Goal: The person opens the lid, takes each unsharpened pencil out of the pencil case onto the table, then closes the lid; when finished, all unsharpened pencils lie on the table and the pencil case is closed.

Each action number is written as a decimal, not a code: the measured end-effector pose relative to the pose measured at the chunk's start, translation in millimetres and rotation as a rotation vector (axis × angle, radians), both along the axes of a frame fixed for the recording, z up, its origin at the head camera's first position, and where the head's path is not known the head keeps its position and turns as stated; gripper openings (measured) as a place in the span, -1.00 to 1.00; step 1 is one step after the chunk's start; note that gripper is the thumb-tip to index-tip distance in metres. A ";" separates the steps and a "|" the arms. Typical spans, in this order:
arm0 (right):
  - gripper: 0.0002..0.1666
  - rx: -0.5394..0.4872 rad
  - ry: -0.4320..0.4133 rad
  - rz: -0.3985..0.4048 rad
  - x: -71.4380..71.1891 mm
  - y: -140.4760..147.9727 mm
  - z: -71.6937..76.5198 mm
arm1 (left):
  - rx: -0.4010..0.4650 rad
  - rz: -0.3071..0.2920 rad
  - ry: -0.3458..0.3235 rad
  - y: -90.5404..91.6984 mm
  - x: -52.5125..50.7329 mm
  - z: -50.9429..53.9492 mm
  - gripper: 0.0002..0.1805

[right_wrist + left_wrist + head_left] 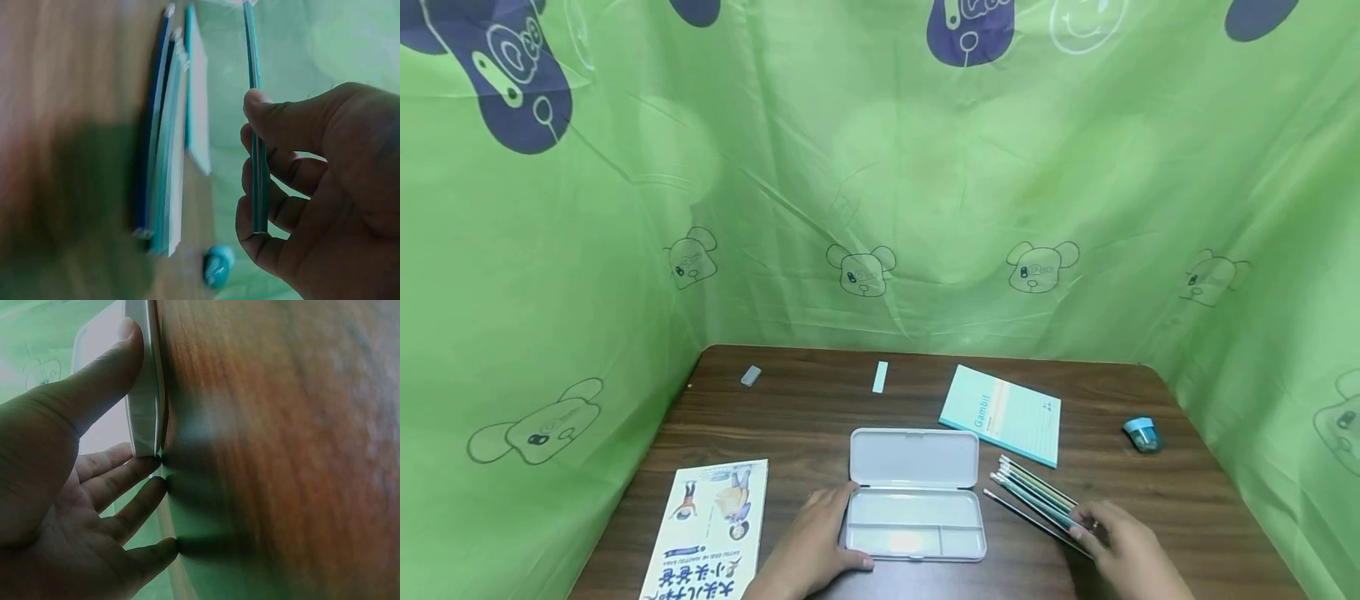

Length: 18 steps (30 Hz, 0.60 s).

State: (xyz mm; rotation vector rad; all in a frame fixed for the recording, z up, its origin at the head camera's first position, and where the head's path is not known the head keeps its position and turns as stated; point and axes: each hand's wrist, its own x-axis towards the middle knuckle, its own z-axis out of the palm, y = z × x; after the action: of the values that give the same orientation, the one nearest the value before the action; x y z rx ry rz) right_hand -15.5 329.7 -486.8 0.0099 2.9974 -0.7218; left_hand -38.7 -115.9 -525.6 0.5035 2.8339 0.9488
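A pale, translucent pencil case (895, 508) lies with its lid raised back and its compartments showing nothing inside. My left hand (816, 537) rests against its left side. In the left wrist view the thumb touches the case's front edge (144, 400), and the other fingers spread loosely by its corner with tips at the table. To the right, my right hand (1123, 542) pinches a green pencil (252, 50) between thumb and fingers, above the table. Several more pencils (164, 162) lie together beside it, erasers toward the case; their far ends are partly hidden by the hand in the head view.
A light-blue notebook (1003, 412) lies behind the pencils. A blue sharpener (1142, 435) sits at the right. At the back are a small grey eraser (750, 376) and a pale strip (880, 377). An illustrated book (707, 529) lies left. Green cloth (880, 167) surrounds the table.
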 end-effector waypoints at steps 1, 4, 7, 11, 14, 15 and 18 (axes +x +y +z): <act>-0.91 0.007 -0.033 -0.014 -0.6 3.6 -2.9 | -0.001 0.001 -0.001 -0.5 0.0 -0.4 0.22; -0.92 0.023 -0.050 -0.021 -1.9 8.1 -15.5 | -0.006 0.004 -0.005 -1.2 -0.7 -2.1 0.23; -0.92 0.014 -0.056 -0.020 -3.2 6.7 -26.6 | -0.006 -0.001 -0.010 -1.3 -0.9 -2.9 0.23; -0.91 0.010 -0.075 -0.026 -6.4 3.2 -34.1 | -0.005 -0.008 -0.007 -0.8 -0.5 -3.0 0.21; -0.90 0.016 -0.078 -0.027 -8.5 1.2 -36.3 | -0.007 -0.006 -0.001 -0.4 -0.4 -2.4 0.20; -0.89 0.019 -0.081 -0.026 -8.9 1.0 -36.9 | -0.008 -0.006 -0.001 -0.5 -0.6 -2.2 0.21; -0.88 0.021 -0.076 -0.027 -9.5 0.5 -37.6 | -0.009 -0.003 -0.007 -0.7 -1.4 -1.1 0.22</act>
State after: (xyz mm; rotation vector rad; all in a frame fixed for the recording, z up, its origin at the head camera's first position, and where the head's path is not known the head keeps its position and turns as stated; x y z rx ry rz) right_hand -25.0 330.1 -524.4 0.0767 2.9375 -0.6764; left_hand -40.1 -116.6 -526.7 0.5027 2.8287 0.9350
